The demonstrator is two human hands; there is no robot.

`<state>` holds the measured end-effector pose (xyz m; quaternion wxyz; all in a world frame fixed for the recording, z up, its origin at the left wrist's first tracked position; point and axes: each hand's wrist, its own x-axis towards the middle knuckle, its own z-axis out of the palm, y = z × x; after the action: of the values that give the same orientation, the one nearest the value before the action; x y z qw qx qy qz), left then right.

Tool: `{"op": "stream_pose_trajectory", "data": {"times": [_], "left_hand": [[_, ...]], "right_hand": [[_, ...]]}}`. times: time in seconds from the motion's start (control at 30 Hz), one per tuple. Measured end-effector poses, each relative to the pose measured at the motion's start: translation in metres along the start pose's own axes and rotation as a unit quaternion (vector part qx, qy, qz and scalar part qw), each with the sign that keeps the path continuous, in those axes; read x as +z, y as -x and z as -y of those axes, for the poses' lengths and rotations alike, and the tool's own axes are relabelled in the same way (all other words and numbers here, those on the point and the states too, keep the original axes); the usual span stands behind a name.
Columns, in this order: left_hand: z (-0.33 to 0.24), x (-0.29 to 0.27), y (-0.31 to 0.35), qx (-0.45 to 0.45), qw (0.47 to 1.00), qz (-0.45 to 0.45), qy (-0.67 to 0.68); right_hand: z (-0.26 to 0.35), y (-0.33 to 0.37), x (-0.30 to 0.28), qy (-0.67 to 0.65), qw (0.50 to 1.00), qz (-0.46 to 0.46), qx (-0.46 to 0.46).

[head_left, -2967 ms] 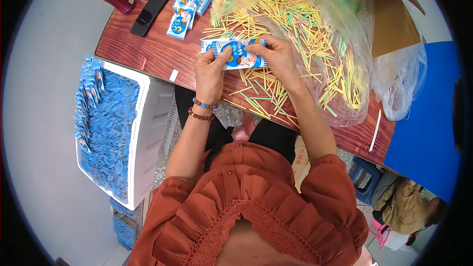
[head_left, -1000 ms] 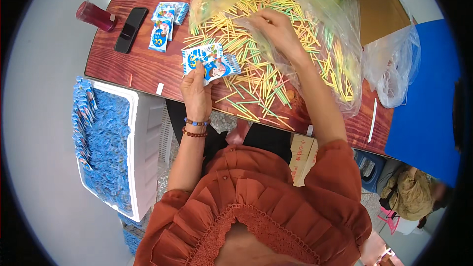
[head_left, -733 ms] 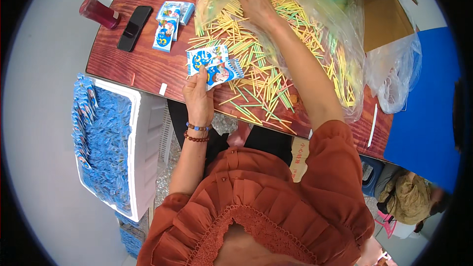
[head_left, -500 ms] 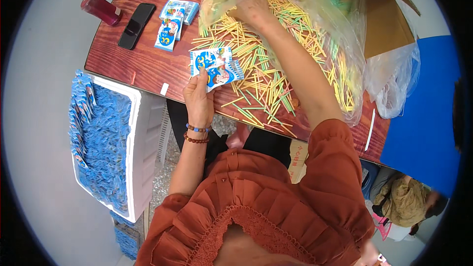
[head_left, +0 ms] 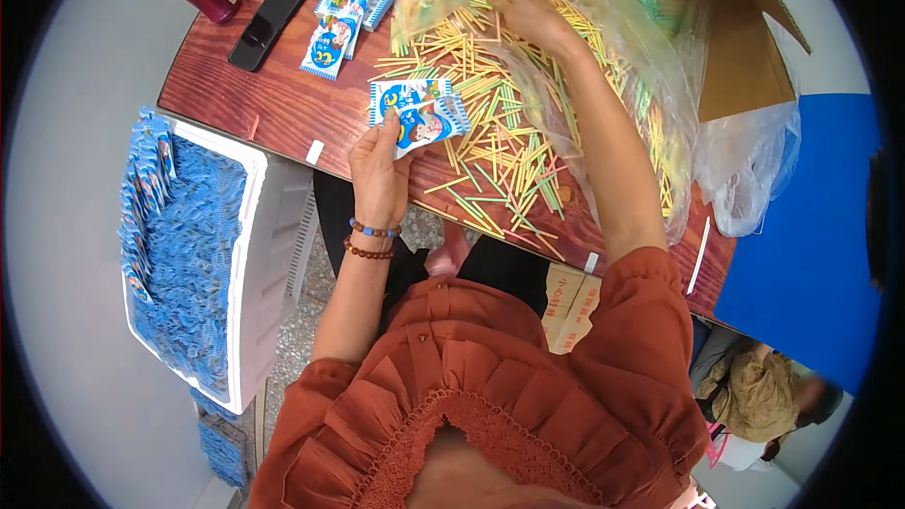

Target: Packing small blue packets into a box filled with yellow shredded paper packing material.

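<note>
Nearest you, your left hand pinches a small blue-and-white printed plastic packet by its lower edge, thumb and fingers closed on it, holding it just above the near edge of the reddish wooden worktop. That packet looks light, thin and floppy, likely slick, so a pinch at a sealed edge should hold better than one on the middle. Just beyond it lies the heap of thin yellow, green and pink sticks, spilling from a large clear plastic bag. They look light, stiff and prone to snap or scatter; take a few by their middles. Farther in, your right hand reaches inside the bag among the sticks; whether its grip has closed on any, you cannot tell.
</note>
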<state>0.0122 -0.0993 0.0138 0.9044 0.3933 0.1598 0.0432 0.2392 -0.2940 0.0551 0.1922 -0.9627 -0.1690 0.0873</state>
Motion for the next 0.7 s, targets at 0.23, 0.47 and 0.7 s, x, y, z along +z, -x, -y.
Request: {"op": "stream_pose_trajectory", "data": {"times": [0.23,0.47,0.7], "left_hand": [[0.008,0.030,-0.010,-0.025,0.999,0.026,0.009],[0.025,0.054,-0.011,-0.039,0.999,0.037,0.008],[0.035,0.060,-0.015,-0.014,1.000,0.000,0.000]], "right_hand": [[-0.032,0.073,-0.004,-0.410,0.905,-0.109,0.010],[-0.045,0.104,0.009,-0.731,0.672,-0.107,0.044],[0.025,0.133,0.007,-0.811,0.545,-0.210,-0.028]]}}
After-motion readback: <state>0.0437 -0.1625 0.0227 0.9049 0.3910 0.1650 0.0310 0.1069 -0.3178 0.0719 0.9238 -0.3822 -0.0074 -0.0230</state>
